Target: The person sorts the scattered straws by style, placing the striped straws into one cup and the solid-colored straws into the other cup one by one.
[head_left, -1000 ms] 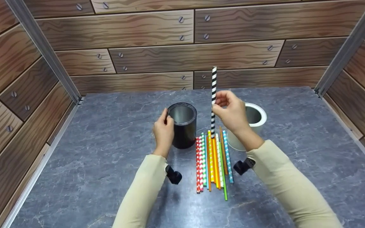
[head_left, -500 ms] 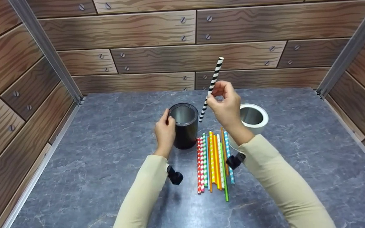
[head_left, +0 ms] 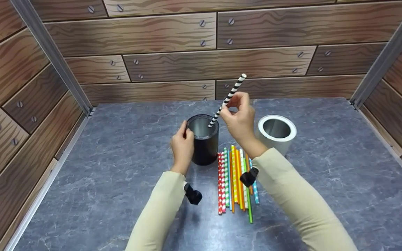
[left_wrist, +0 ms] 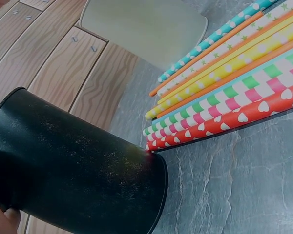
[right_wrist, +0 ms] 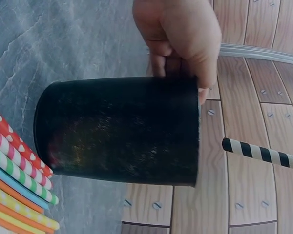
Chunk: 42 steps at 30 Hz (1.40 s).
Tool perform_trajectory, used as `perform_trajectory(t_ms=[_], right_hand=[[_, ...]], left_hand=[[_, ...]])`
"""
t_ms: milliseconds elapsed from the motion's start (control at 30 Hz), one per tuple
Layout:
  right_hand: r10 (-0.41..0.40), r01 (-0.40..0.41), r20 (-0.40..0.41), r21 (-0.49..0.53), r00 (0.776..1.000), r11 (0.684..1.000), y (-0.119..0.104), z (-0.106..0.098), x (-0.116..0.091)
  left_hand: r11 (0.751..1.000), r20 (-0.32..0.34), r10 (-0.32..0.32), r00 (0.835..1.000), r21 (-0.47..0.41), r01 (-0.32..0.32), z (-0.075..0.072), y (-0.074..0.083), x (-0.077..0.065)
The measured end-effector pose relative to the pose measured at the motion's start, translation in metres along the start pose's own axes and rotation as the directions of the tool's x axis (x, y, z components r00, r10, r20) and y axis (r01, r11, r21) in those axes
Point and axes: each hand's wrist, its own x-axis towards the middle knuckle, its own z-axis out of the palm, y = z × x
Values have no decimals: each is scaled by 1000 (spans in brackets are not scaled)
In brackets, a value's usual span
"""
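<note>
A black and white striped paper straw (head_left: pixel 235 88) slants down to the left in my right hand (head_left: pixel 242 120), pinched between thumb and fingers. Its lower end is over the mouth of a black cup (head_left: pixel 205 150); in the right wrist view the straw (right_wrist: pixel 263 154) is just above the rim, apart from it. My left hand (head_left: pixel 183 148) grips the cup's left side near the rim, and part of its fingers is hidden behind the cup (right_wrist: pixel 119 131). Several colourful paper straws (head_left: pixel 236 181) lie side by side on the table, some partly behind my right wrist.
A white cup (head_left: pixel 277 134) stands upright to the right, partly behind my right forearm. The grey marbled table (head_left: pixel 117 181) is enclosed by wood-patterned walls (head_left: pixel 166 66) at the back and sides. The straws' far ends lie close to the black cup's base.
My right hand has moved left from above the straws with the striped straw, which has gone from upright to slanted over the black cup. The left hand keeps its hold.
</note>
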Motion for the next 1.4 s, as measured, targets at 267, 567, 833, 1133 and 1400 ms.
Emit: perform_trajectory(t_ms=[267,567,833,1133,1400], right_hand=[[16,-14,41,-52,999,999,8,10,-10],[15,-9,65,-101,998,995,29,15,-22],[47,-34,80,-158,996,987,39,18,-32],[86,-59,113,-226,990,972,41,20,-35],[103,-78,112,-204,988,976,41,21,-36]], left_hand=[[1000,-3,0,1000,-2,0,0,-1,1],[1000,-2,-1,1000,-14,1,2,-1,1],[1000,3,1,1000,-21,-1,1,0,0],[999,28,-34,999,-19,34,0,-1,0],[999,23,-32,999,-33,32,0,0,0]])
